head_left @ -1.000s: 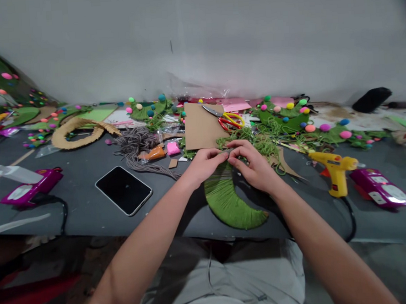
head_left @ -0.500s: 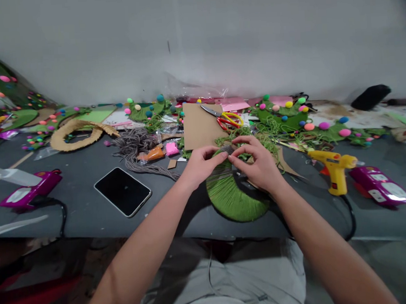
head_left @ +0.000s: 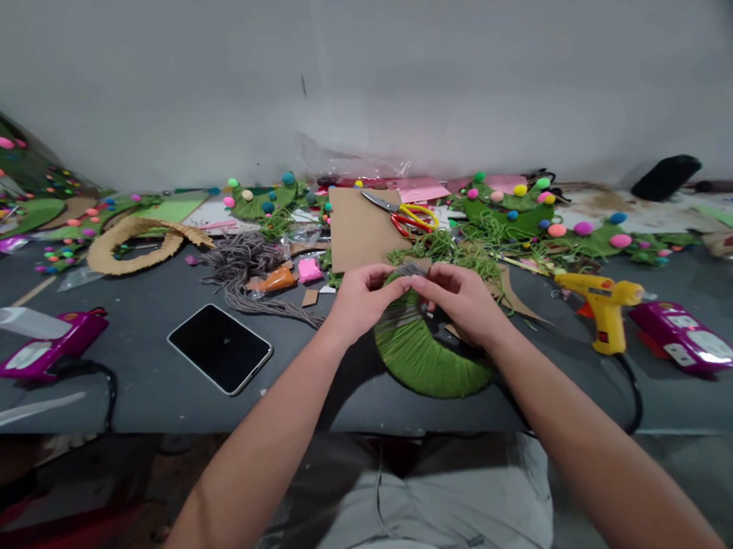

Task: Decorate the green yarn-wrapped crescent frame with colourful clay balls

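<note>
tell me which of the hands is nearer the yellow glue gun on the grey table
Right. The right hand grips the green yarn-wrapped ring just left of the yellow glue gun; the left hand holds the ring's other side, farther away.

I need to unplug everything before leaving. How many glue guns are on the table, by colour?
Yellow glue gun: 1
Magenta glue guns: 2
Total: 3
</note>
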Motion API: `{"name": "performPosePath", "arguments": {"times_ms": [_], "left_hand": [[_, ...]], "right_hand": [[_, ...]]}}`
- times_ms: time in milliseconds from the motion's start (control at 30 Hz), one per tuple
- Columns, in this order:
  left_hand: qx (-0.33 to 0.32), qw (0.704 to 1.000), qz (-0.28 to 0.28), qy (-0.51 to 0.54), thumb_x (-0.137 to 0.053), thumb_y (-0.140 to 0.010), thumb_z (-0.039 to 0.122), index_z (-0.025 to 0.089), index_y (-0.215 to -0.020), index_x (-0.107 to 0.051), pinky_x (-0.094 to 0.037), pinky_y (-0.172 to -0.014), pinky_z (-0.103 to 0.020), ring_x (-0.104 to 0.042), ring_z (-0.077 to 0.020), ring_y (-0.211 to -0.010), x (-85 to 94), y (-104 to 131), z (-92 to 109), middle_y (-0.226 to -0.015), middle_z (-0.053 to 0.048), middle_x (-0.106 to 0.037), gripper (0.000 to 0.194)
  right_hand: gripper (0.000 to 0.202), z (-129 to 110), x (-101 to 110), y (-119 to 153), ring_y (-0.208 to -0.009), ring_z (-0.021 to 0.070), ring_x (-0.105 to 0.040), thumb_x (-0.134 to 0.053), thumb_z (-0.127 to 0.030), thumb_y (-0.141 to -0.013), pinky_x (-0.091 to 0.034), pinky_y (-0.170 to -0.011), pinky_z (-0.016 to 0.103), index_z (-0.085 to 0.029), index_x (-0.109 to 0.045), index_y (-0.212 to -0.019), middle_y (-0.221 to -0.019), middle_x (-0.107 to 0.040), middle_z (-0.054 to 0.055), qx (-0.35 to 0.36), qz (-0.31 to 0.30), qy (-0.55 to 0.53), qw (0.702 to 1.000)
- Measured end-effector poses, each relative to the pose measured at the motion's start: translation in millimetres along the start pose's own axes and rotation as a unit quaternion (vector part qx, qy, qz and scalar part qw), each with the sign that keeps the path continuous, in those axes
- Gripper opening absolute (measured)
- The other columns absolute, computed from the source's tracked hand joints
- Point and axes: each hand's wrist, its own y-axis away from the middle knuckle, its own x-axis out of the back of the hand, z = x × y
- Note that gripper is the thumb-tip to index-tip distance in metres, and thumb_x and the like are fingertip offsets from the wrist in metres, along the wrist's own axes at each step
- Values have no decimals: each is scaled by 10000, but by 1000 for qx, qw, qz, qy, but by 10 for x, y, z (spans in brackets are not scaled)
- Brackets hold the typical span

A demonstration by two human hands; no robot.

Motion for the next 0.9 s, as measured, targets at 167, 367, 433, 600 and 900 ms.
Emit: {"name": "performPosePath", "arguments": {"times_ms": [167, 367, 433, 600, 900], "left_hand": [[3, 1000, 3, -12, -813, -801, 415, 156, -934, -794, -506, -775, -296, -668, -158, -802, 13, -1, -32, -915, -49, -783, 292], [-3, 1000, 2, -26, -822, -788, 427, 164, -915, -790, -502, -802, -306, -661, -166, -824, 21, -17, -38, -915, -45, -776, 294], [-3, 999, 1, -32, -827, -783, 431, 163, -894, -787, -497, -809, -309, -654, -165, -820, 27, -21, -40, -901, -42, -771, 294], [12, 999, -14, -35, -825, -785, 430, 154, -885, -788, -485, -783, -310, -647, -165, -799, 52, -26, -56, -882, -50, -768, 296], [22, 999, -27, -29, -808, -793, 434, 154, -946, -778, -465, -790, -305, -641, -164, -810, 61, -17, -11, -921, -53, -769, 321]], "right_hand": [[388, 6, 7, 6, -626, 147, -561, -794, -551, -841, -441, -594, 296, -218, -635, -722, -664, -606, -22, 18, -24, 42, 999], [377, 13, 29, -11, -628, 159, -582, -807, -555, -821, -472, -613, 310, -223, -663, -714, -656, -632, -18, 9, -45, 39, 998], [363, 22, 25, -13, -616, 158, -588, -824, -535, -811, -479, -612, 309, -223, -667, -711, -642, -634, -21, 3, -54, 32, 998], [358, 21, 77, -8, -616, 161, -637, -822, -546, -810, -541, -639, 314, -217, -702, -742, -648, -670, -13, -27, -88, 6, 996], [334, 45, 247, -39, -691, 131, -678, -801, -568, -835, -595, -683, 272, -241, -765, -894, -842, -741, 10, -55, -45, -79, 994]]}}
